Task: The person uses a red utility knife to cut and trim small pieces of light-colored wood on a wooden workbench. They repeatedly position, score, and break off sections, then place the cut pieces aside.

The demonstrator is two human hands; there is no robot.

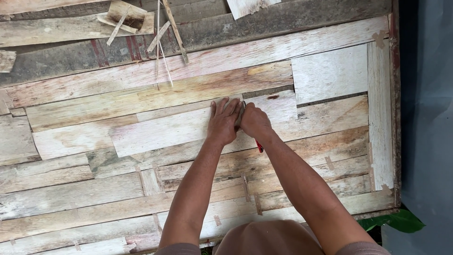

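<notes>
A wide surface (330, 141) of pale, weathered veneer sheets laid edge to edge fills the view, patched here and there with short strips of tape (329, 163). The left hand (223, 122) lies flat, fingers spread, pressing a long light veneer strip (160, 132) near the middle. Touching it, the right hand (255, 122) is clenched around a red-handled cutter (259, 146), only its red end showing below the wrist. Loose splinters and offcuts (125, 16) lie at the top edge. A green leaf (401, 221) shows at the lower right, beside a grey wall (429, 118).
</notes>
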